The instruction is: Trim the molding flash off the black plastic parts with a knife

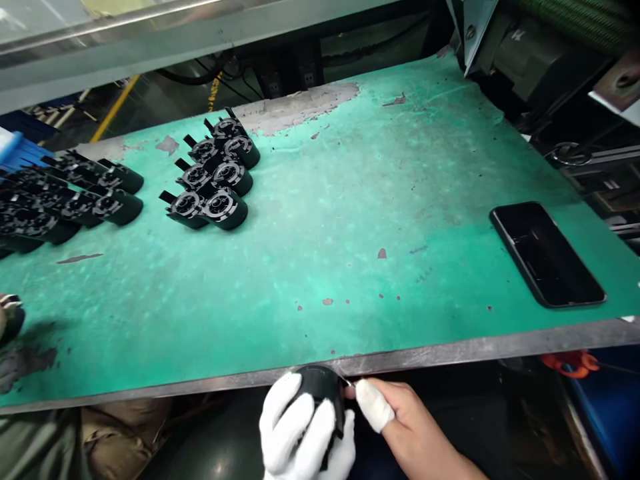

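Note:
My left hand (303, 430), in a white glove, is wrapped around a black cylindrical plastic part (320, 381) just below the front edge of the table. Beside it my right hand (395, 413) is bare apart from a white cover on the thumb. Its thumb and finger pinch a thin metal tool (347, 381), whose tip meets the right rim of the part. Most of the tool is hidden in the fingers, so its kind does not show. Both hands are close together, and the underside of the part is covered by the glove.
On the green tabletop (325, 253) stand a cluster of black cylindrical parts (225, 208) and a larger group (117, 205) further left. A black phone (547, 253) lies at the right. Another person's hand (7, 317) shows at the left edge. An orange-handled object (570, 363) is below the table's edge.

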The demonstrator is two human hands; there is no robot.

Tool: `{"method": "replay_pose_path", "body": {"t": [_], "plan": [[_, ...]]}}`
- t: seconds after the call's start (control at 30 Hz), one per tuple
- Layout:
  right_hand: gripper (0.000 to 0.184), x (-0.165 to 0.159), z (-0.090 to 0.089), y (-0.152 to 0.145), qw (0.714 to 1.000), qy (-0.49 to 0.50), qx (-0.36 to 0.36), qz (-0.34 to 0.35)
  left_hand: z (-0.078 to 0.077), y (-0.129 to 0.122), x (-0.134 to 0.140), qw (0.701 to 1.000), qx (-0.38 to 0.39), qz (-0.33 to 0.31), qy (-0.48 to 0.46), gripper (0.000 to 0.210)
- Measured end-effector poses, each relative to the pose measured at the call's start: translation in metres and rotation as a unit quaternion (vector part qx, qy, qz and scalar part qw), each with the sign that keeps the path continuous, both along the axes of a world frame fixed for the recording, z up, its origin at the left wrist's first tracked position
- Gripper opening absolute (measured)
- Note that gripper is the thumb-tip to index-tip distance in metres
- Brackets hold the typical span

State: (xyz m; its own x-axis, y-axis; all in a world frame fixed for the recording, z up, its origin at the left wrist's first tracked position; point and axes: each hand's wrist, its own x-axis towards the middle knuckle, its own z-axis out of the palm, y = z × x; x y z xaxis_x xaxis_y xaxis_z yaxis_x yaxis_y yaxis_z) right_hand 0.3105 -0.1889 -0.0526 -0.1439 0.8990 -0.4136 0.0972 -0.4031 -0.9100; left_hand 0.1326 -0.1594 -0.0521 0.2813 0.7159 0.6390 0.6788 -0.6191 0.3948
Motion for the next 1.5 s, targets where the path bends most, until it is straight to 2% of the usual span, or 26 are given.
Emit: {"method": "replay_pose_path", "body": {"t": [0.2,0.5,0.73,1.0,1.1,1.33,1.5], "plan": [[0.044,0.005,-0.001,0.004,0.998,-0.013,0.037,0.053,0.002,-0.002,-0.004,1.0,-0.012,-0.001,-0.013,0.035],[0.039,0.004,-0.003,0.013,1.0,0.011,0.012,0.019,-0.006,0.004,-0.001,0.998,0.059,-0.019,-0.009,0.035],[0.051,0.003,-0.005,0.009,0.998,0.041,-0.013,0.034,-0.006,-0.001,-0.002,0.999,0.027,-0.016,-0.013,0.034],[0.045,0.006,0.001,0.014,0.999,-0.017,0.005,0.042,-0.011,0.002,0.003,0.997,0.073,-0.003,-0.017,0.04],[0.045,0.005,0.002,0.015,0.999,-0.025,0.003,0.045,-0.009,0.003,0.003,0.998,0.06,-0.01,-0.02,0.038],[0.048,0.002,0.005,0.015,0.999,-0.034,0.028,0.028,-0.003,0.005,-0.001,0.998,0.052,-0.032,-0.002,0.032],[0.048,-0.005,0.0,0.015,0.998,-0.042,0.045,-0.007,-0.008,0.004,-0.001,0.996,0.087,-0.033,0.01,0.036]]}}
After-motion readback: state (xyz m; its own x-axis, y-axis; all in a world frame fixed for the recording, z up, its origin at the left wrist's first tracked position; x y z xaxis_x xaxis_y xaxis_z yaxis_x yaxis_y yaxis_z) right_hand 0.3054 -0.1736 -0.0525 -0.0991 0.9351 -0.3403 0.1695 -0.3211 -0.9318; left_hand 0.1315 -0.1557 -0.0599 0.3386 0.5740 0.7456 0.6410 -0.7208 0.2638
